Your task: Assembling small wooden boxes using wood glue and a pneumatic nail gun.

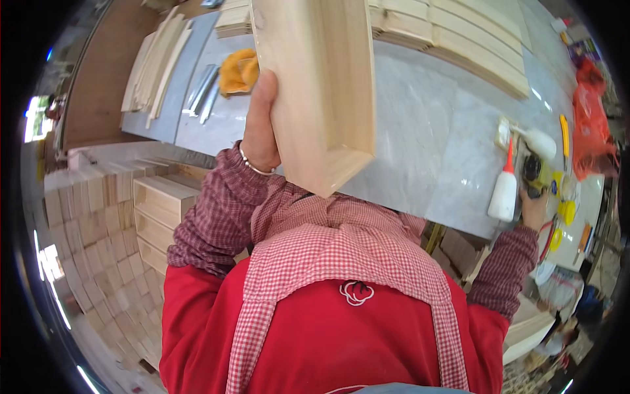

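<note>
My left hand is closed on the side of a long, pale wooden box. The box is held tilted above the front of the table, its hollow side turned right. Its far end runs out of view, and my other left fingers are hidden behind it. At the table's right side, my right hand closes around a small black and yellow tool, whose exact kind I cannot make out. Just left of that hand stands or lies a white glue bottle with a red nozzle.
Another white bottle, a yellow cutter knife and a red plastic bag are at the right. Stacked wooden boards lie behind. An orange cloth and wood strips are left, above stacked wooden boxes.
</note>
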### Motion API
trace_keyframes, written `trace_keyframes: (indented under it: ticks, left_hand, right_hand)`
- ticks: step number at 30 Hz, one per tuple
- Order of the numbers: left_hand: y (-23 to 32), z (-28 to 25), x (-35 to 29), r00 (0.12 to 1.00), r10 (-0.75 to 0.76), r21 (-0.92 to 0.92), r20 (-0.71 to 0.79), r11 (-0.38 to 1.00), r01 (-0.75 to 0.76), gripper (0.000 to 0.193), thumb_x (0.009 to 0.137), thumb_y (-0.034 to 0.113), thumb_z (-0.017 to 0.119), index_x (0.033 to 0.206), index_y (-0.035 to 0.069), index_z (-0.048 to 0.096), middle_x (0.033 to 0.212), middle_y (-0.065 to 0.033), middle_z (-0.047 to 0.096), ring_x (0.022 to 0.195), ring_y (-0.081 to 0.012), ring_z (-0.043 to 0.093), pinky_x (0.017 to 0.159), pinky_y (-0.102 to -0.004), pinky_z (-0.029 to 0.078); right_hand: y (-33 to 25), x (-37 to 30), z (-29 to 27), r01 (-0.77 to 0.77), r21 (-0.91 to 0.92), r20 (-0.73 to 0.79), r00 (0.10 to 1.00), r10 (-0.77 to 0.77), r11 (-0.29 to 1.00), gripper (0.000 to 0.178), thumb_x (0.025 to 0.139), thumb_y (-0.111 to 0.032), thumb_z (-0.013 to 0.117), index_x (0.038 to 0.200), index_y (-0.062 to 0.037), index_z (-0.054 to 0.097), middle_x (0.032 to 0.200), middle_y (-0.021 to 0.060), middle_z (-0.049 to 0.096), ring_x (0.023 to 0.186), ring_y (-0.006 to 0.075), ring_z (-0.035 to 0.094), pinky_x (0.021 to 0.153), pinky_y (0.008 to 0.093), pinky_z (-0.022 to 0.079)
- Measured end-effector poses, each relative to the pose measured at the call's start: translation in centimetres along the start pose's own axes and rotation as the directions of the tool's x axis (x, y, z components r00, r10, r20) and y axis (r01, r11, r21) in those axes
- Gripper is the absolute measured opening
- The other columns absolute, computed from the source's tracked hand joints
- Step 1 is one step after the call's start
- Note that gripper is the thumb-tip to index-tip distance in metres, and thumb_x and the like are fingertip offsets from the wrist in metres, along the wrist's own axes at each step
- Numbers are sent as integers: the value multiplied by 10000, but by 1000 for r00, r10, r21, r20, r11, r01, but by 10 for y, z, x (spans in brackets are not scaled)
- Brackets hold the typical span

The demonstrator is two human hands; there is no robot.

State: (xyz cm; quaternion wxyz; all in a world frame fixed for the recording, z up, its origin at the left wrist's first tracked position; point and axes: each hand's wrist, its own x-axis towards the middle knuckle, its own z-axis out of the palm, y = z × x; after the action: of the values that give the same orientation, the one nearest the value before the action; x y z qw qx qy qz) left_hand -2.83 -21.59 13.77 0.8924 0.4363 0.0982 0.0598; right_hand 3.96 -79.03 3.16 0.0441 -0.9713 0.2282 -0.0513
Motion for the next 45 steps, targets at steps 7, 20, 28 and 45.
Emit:
trace_keyframes:
  ticks: [7,20,28,45]
  left_hand:
    - [-18,-45,-4,951,165,-345,262,936,-67,583,921,483,448,1333,71,459,1261,-161,532,1052,-255,563,901,-351,462]
    - [16,-69,-60,995,-57,-262,-87,965,32,534,918,391,515,1328,53,465,1240,-161,550,1068,-232,558,892,-317,471]
    - [49,-114,-156,723,481,422,-496,861,-283,547,740,86,700,1235,-20,494,1103,-183,589,891,-209,603,750,-301,522]
    - [37,-366,-568,-76,328,336,-942,927,-168,443,837,228,620,1138,-84,529,991,-169,628,789,-233,623,689,-303,499]
  right_hand:
    - [-118,-62,-80,160,321,-27,987,-160,934,537,847,-292,648,1277,-17,483,1028,145,626,874,250,609,800,319,486]
    - [-370,-243,-106,74,996,29,259,-965,50,749,814,-96,624,1450,-20,235,1344,240,388,1048,308,551,857,367,486]
    - [-407,-306,-112,154,988,43,-167,-985,17,655,831,-87,606,1418,-31,320,1317,194,442,1125,309,512,909,380,461]
    - [-381,-273,-56,524,768,503,-137,-854,368,398,868,-155,625,1215,29,559,1006,153,650,869,214,607,779,294,493]
